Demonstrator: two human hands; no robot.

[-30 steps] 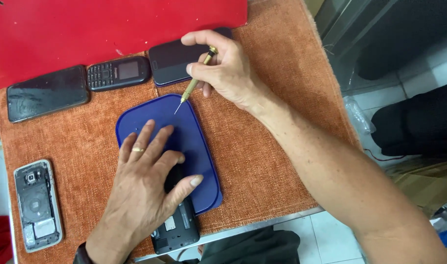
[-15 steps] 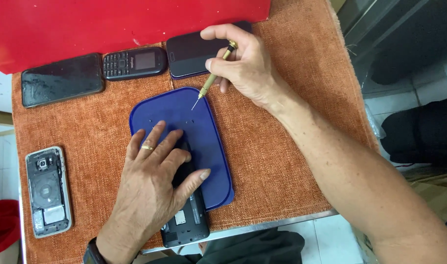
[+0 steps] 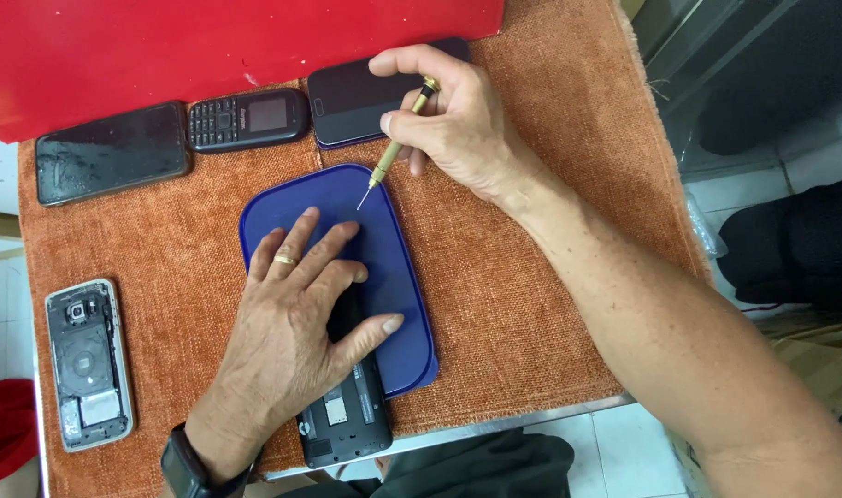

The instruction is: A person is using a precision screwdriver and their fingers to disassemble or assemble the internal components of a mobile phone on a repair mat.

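Fingers (image 3: 404, 124) of right hand (image 3: 458, 129) pinch brass screwdriver (image 3: 398, 148); left hand (image 3: 292, 323) spread flat on opened phone (image 3: 347, 406)

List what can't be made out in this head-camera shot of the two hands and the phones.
- Opened phone under the left hand: the palm and fingers hide its upper half.
- Screwdriver in the right hand: tip too fine to tell its type or whether it touches the blue mat.
- Dark phone: the right hand hides its right end.
- Red board: cut off by the top edge.
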